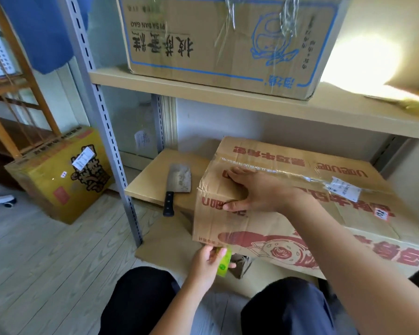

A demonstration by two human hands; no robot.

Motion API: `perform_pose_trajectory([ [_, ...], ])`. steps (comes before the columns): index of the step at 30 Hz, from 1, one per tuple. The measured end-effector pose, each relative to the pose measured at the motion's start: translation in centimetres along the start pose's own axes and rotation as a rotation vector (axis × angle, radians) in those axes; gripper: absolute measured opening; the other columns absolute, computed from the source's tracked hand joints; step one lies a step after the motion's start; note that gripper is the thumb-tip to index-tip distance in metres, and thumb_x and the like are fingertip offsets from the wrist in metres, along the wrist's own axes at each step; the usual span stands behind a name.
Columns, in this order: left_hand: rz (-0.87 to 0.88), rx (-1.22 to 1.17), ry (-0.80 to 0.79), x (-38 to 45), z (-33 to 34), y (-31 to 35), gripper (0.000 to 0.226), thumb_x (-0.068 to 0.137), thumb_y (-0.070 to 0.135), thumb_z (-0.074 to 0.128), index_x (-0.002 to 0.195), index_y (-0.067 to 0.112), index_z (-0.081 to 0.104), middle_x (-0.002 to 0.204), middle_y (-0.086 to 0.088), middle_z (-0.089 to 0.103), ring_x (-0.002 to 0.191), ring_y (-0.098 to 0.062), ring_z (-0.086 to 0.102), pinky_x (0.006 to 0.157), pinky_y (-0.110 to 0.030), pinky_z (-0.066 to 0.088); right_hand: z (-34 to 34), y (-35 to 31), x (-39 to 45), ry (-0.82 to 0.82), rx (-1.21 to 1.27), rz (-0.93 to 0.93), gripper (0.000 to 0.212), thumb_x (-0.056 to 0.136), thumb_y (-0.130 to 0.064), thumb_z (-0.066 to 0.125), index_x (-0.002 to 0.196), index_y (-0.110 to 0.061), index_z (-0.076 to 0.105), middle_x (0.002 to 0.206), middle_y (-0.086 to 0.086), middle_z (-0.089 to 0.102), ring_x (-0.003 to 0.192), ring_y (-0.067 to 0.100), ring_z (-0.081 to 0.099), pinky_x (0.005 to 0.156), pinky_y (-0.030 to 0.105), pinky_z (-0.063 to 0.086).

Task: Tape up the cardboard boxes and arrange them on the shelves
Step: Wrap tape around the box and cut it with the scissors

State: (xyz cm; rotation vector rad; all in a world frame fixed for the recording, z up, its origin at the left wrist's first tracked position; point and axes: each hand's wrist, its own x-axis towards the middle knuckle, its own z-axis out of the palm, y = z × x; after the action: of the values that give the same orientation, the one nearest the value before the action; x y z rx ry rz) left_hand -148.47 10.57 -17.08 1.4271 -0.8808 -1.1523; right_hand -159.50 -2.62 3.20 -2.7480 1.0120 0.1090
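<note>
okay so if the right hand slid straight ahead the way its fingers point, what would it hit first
Probably the cleaver. The right hand rests on the red-printed box, fingers pointing left past its corner. Depth is unclear, so it might pass above the blade.

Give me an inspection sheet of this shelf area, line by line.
Surface: lower shelf board, tan, with box and cleaver on it.
Job's things: red-printed box on the lower shelf, clear tape along its top; blue-printed box on the upper shelf; tape roll, green.
Clutter: cleaver beside the red-printed box.
Grippers: right hand presses the box's corner; left hand grips the tape roll.
Cables: nothing seen.
Surroundings: yellow box on the wood floor, wooden rack behind it.
</note>
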Motion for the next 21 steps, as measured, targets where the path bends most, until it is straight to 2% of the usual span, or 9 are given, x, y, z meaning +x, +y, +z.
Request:
perform_pose_trajectory([
  [3,0.042,0.021,-0.025,-3.8,-0.4,2.2,0.021,0.095,0.024,0.06,0.097,0.003,0.061,0.089,-0.006,0.076,0.077,-0.028,0.075,0.065,-0.033,0.058,-2.0,-1.4,-2.4,0.049,0.105,-0.003,0.087,0.08,-0.065,0.064,0.152,-0.026,0.032,0.156,-0.008,0.035,0.142,0.013,0.034,0.116,0.029,0.029],
  [8,0.084,-0.096,-0.085,-10.7,-2.0,6.4,0.054,0.079,0.033,0.072,0.105,-0.012,0.057,0.089,-0.028,0.07,0.077,-0.038,0.072,0.063,-0.029,0.055,-5.2,-4.0,-5.1,0.082,0.078,0.014,0.087,0.07,-0.086,0.046,0.136,-0.031,0.055,0.133,-0.007,0.061,0.122,0.016,0.056,0.103,0.036,0.045],
  [10,0.111,-0.109,-0.096,-12.8,-2.6,8.7,0.049,0.076,0.026,0.066,0.109,-0.009,0.059,0.092,-0.026,0.072,0.076,-0.039,0.072,0.062,-0.029,0.055,-7.1,-4.6,-5.7,0.148,0.093,0.008,0.058,0.081,-0.075,0.052,0.107,-0.026,0.071,0.1,-0.005,0.071,0.094,0.014,0.064,0.084,0.035,0.051],
  [11,0.124,-0.127,-0.097,-13.4,-2.6,9.7,0.043,0.079,0.022,0.064,0.11,-0.006,0.061,0.096,-0.022,0.073,0.073,-0.039,0.072,0.061,-0.03,0.054,-8.2,-4.9,-5.9,0.205,0.099,-0.017,0.041,0.086,-0.065,0.056,0.085,-0.027,0.07,0.081,-0.007,0.067,0.079,0.009,0.062,0.073,0.032,0.048],
  [13,0.152,-0.16,-0.099,-14.2,-2.1,11.9,0.03,0.089,0.017,0.065,0.111,-0.003,0.062,0.104,-0.014,0.074,0.065,-0.035,0.07,0.059,-0.031,0.054,-9.8,-5.4,-6.3,0.348,0.023,-0.012,0.037,0.09,-0.051,0.061,0.062,-0.028,0.053,0.061,-0.009,0.054,0.062,0.009,0.053,0.057,0.027,0.036],
  [16,0.18,-0.196,-0.053,-14.2,-0.5,15.2,0.016,0.097,0.01,0.056,0.107,0.0,0.063,0.103,-0.007,0.075,0.058,-0.03,0.067,0.054,-0.03,0.052,-9.5,-5.8,-6.1,0.579,-0.267,0.047,0.022,0.09,-0.042,0.06,0.085,-0.021,0.065,0.082,-0.001,0.066,0.08,0.026,0.063,0.061,0.031,0.044],
  [18,0.205,-0.168,-0.003,-13.2,0.3,16.8,0.017,0.097,0.014,0.056,0.106,0.002,0.064,0.099,-0.005,0.076,0.061,-0.03,0.07,0.058,-0.032,0.053,-7.3,-5.6,-5.9,0.566,-0.359,-0.053,0.035,0.083,-0.042,0.062,0.108,-0.018,0.068,0.116,0.005,0.067,0.112,0.029,0.061,0.094,0.034,0.048],
  [19,0.22,-0.148,0.02,-12.4,0.6,17.3,0.018,0.097,0.016,0.057,0.105,0.002,0.066,0.097,-0.006,0.076,0.063,-0.03,0.071,0.061,-0.033,0.054,-6.2,-5.7,-6.2,0.497,-0.345,-0.08,0.053,0.086,-0.048,0.056,0.127,-0.014,0.061,0.139,0.009,0.056,0.132,0.028,0.048,0.112,0.036,0.035],
  [21,0.254,-0.127,0.055,-11.1,1.0,18.6,0.019,0.097,0.021,0.059,0.102,0.004,0.068,0.093,-0.008,0.076,0.066,-0.032,0.073,0.061,-0.033,0.056,-4.7,-5.4,-6.7,0.384,-0.292,-0.067,0.09,0.09,-0.072,0.024,0.155,-0.009,0.021,0.163,0.008,0.008,0.152,0.021,0.005,0.123,0.039,0.003],
])
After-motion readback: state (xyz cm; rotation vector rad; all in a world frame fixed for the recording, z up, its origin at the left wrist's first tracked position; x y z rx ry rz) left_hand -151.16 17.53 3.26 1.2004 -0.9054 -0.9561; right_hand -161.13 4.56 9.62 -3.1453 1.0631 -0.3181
